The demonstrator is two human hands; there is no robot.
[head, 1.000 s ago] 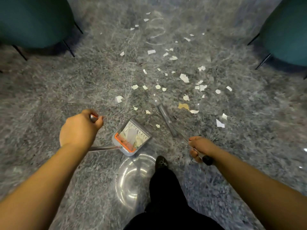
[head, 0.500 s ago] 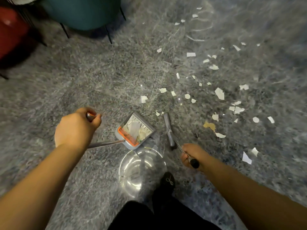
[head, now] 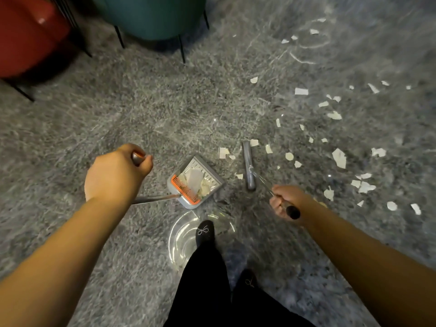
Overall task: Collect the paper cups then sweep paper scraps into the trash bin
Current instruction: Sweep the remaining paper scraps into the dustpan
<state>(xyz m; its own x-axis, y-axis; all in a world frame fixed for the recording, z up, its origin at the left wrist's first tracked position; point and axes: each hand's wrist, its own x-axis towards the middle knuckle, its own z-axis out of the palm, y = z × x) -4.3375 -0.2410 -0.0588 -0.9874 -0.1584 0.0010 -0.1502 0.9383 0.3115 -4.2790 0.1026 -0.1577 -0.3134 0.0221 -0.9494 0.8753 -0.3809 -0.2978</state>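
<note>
My left hand (head: 115,173) grips the top of a long metal handle that leads down to a grey dustpan (head: 213,182) with an orange comb edge. White paper lies in the pan. My right hand (head: 284,199) holds the black-tipped handle of a broom whose grey head (head: 248,165) rests on the carpet just right of the pan. Several white paper scraps (head: 339,157) lie scattered on the grey carpet to the right and far right; a few sit between the pan and the broom head. No paper cups or trash bin show.
A teal chair (head: 151,17) and a red chair (head: 26,38) on thin black legs stand at the top left. A round bright reflection (head: 181,237) lies on the floor by my black shoe (head: 205,232). My dark trouser legs fill the bottom middle.
The view has swung left, so the scraps now lie more to the right and a red chair has come in. The broom head has come closer beside the dustpan. One foot has stepped forward.
</note>
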